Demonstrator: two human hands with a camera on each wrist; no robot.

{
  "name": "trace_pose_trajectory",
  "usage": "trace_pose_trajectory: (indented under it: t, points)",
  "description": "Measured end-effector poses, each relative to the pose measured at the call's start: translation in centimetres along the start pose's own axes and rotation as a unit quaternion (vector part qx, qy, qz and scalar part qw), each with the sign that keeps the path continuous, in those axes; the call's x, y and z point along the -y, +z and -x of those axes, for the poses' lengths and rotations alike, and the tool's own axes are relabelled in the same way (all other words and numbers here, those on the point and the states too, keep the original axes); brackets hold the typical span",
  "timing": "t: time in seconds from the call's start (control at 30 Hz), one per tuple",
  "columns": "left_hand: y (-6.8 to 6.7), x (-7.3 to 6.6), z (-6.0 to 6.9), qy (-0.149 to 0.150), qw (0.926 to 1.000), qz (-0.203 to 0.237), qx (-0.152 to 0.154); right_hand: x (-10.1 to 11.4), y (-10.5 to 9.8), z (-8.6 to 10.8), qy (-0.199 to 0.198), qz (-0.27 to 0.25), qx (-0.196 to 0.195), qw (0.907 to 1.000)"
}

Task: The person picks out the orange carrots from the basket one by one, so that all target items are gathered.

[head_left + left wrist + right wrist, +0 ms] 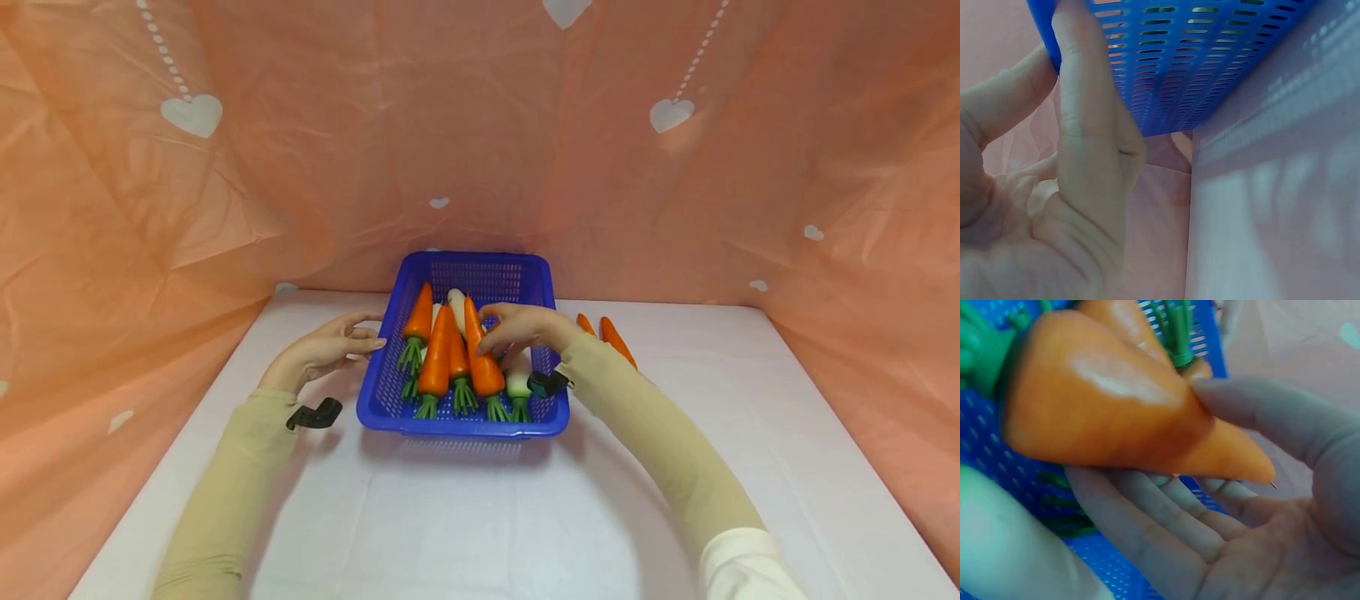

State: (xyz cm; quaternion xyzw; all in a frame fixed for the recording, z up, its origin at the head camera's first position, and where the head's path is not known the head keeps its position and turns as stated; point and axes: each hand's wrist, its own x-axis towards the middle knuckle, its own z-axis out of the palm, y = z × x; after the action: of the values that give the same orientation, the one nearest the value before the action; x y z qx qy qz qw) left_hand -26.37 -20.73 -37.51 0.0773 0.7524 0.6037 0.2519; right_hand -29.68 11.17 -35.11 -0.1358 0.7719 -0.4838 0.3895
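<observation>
A blue plastic basket (465, 427) holds several orange carrots with green stalks and some white radishes. Inside its right half, my right hand (521, 327) grips one carrot (483, 367), thumb on one side and fingers on the other. That same carrot (1104, 394) fills much of the right wrist view, its thin tip toward the palm. My left hand (326, 343) is at the basket's left rim. In the left wrist view the rim lies between the thumb and a finger (1088, 94), outside the slotted wall.
Two more carrots (617, 340) lie on the white table (450, 517) right of the basket, partly hidden by the right forearm. A white radish (519, 379) sits in the basket below the right hand. An orange curtain (480, 150) with white hearts hangs behind.
</observation>
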Motion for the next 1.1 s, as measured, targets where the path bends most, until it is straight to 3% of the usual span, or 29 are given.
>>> trace_pose_trajectory:
  t: [0.2,0.43,0.7,0.83,1.1]
  points:
    - [0.0,0.0,-0.1,0.007,0.9999,0.002,0.008,0.4,-1.6,1.5,-0.065,-0.044,-0.027,0.9965]
    - [0.2,-0.1,-0.1,0.001,1.0000,0.001,0.002,0.9,-3.9,3.9,-0.102,-0.086,-0.080,0.9878]
    - [0.0,0.1,0.2,0.001,1.0000,-0.006,-0.002,0.4,-6.5,7.3,-0.145,-0.161,-0.131,0.9675]
    - [0.0,0.2,0.1,0.000,0.9999,-0.010,-0.005,-0.6,-8.3,9.1,-0.153,-0.181,-0.157,0.9587]
    - [0.1,0.2,0.1,0.000,1.0000,-0.005,-0.005,-3.7,-11.2,12.4,-0.135,-0.161,-0.210,0.9548]
